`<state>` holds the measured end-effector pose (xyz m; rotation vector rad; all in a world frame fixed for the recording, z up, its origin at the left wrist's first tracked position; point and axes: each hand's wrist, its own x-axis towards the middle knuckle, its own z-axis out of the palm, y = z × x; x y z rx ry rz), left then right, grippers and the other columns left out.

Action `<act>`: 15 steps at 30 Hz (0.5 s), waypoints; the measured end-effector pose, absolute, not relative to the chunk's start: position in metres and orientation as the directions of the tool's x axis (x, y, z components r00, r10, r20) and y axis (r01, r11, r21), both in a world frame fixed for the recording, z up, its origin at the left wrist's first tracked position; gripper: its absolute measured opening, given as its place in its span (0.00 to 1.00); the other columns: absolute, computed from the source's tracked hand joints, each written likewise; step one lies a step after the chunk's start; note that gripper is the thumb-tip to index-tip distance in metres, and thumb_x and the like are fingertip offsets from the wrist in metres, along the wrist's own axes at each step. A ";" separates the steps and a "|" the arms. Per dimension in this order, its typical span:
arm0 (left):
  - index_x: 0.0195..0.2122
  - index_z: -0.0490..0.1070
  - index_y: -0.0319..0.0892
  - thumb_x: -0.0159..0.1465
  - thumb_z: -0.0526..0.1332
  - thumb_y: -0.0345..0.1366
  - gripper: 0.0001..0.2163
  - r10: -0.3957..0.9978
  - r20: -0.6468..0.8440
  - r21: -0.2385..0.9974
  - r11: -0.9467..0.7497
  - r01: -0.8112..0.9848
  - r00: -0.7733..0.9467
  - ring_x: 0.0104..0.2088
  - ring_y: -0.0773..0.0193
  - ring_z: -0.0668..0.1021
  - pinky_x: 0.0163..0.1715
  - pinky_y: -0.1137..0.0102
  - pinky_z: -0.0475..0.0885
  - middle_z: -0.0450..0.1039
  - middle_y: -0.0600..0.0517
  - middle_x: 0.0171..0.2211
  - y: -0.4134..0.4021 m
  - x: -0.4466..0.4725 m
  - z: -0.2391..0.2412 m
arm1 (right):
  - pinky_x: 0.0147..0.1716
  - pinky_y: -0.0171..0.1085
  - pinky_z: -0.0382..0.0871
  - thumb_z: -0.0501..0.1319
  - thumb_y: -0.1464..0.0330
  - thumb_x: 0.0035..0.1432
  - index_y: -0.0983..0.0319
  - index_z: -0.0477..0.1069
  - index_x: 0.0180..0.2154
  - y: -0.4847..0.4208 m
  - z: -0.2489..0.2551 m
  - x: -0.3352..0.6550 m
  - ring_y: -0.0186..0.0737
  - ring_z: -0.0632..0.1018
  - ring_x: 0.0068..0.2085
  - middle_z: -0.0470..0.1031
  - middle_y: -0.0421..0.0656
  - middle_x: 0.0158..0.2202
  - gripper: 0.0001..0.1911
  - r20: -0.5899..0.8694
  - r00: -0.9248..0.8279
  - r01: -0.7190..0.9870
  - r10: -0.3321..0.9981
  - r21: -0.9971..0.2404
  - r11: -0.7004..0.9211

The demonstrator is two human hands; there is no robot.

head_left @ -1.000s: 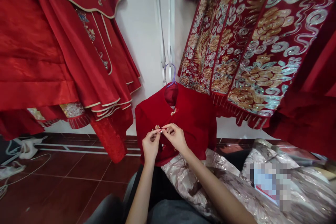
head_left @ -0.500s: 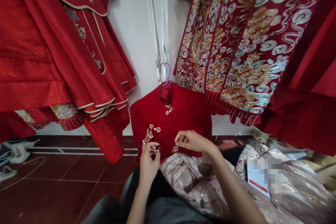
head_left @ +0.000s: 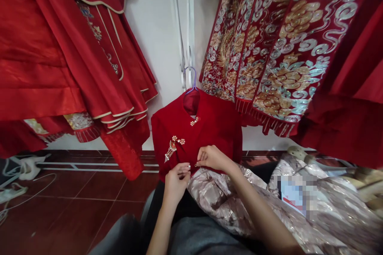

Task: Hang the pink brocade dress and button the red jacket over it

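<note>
A red velvet-looking jacket hangs on a purple hanger, its lower front over my lap. Low on its front, my right hand is closed in a pinch on a small beaded clasp, whose loop shows at the fingertips. Just left of it, my left hand is closed on the jacket's lower front; a pearly bit shows by its fingertips, and the rest is hidden. A narrow gap separates the hands. Higher up are a flower-shaped neck clasp and a beaded brooch with dangling strands.
Red garments with pale piping hang at left. An embroidered fringed garment hangs at right. Shiny pinkish fabric lies beside my lap, with a blurred phone-like screen on it. A low metal rail runs above the tiled floor.
My hands have come closer together at the jacket front. The right hand now covers most of the clasp that showed below its fingers. The view has shifted slightly.
</note>
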<state>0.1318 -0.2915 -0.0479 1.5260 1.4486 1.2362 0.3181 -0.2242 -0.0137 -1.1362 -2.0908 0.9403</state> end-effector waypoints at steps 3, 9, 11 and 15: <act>0.38 0.75 0.39 0.53 0.62 0.29 0.11 0.985 0.144 0.946 -0.107 0.307 -0.099 0.36 0.61 0.81 0.40 0.65 0.77 0.80 0.47 0.34 -0.289 0.132 -0.052 | 0.32 0.33 0.72 0.69 0.64 0.45 0.62 0.75 0.29 -0.228 -0.006 0.319 0.40 0.81 0.32 0.80 0.42 0.27 0.09 0.104 -0.589 0.312 0.802 -0.886 0.344; 0.36 0.76 0.39 0.52 0.66 0.36 0.10 0.979 0.133 0.956 -0.085 0.280 -0.157 0.34 0.59 0.82 0.38 0.66 0.77 0.80 0.46 0.32 -0.285 0.133 -0.056 | 0.34 0.34 0.73 0.67 0.65 0.47 0.63 0.76 0.30 -0.226 -0.013 0.304 0.38 0.80 0.31 0.80 0.42 0.27 0.08 0.194 -0.526 0.294 0.828 -0.872 0.391; 0.34 0.76 0.39 0.52 0.67 0.38 0.10 0.971 0.152 0.957 -0.097 0.274 -0.186 0.33 0.59 0.82 0.36 0.67 0.78 0.80 0.46 0.31 -0.284 0.133 -0.057 | 0.34 0.34 0.73 0.66 0.66 0.49 0.63 0.76 0.31 -0.224 -0.018 0.300 0.37 0.80 0.31 0.80 0.42 0.28 0.07 0.205 -0.525 0.294 0.826 -0.867 0.402; 0.33 0.77 0.39 0.52 0.65 0.35 0.08 0.959 0.183 0.951 -0.118 0.285 -0.217 0.32 0.60 0.82 0.35 0.67 0.78 0.80 0.47 0.31 -0.284 0.134 -0.058 | 0.34 0.33 0.73 0.65 0.70 0.49 0.63 0.77 0.31 -0.223 -0.022 0.299 0.37 0.80 0.32 0.80 0.42 0.28 0.05 0.228 -0.519 0.305 0.824 -0.851 0.427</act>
